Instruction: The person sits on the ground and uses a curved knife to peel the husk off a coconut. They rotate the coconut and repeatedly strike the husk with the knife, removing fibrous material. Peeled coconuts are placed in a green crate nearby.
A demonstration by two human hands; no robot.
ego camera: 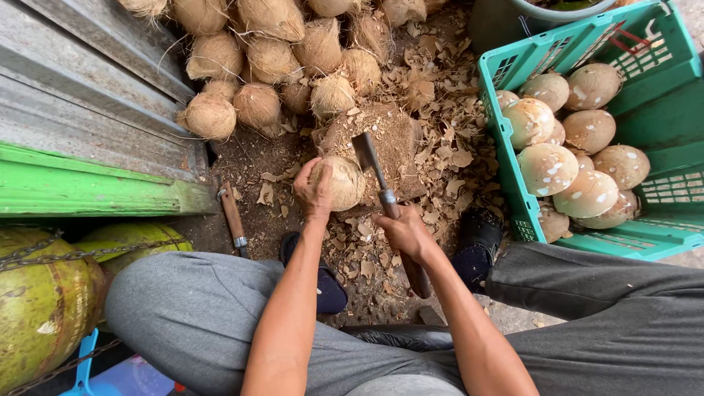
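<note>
Knees (pixel 198 308) framing view, L hand (pixel 314 189) gripping coconut (pixel 343 182) on block (pixel 392 143), R hand (pixel 403 231) clenching cleaver (pixel 369 158) w/ blade touching it, crate (pixel 660 95) nearby.

Dirt ground (pixel 253 158), yours to work on: chopping block (pixel 396 136) central. Husk chips (pixel 447 147) scattered around it; unpeeled coconut pile (pixel 271 62) behind it; spare knife (pixel 233 216) left; green crate (pixel 660 81) right.
</note>
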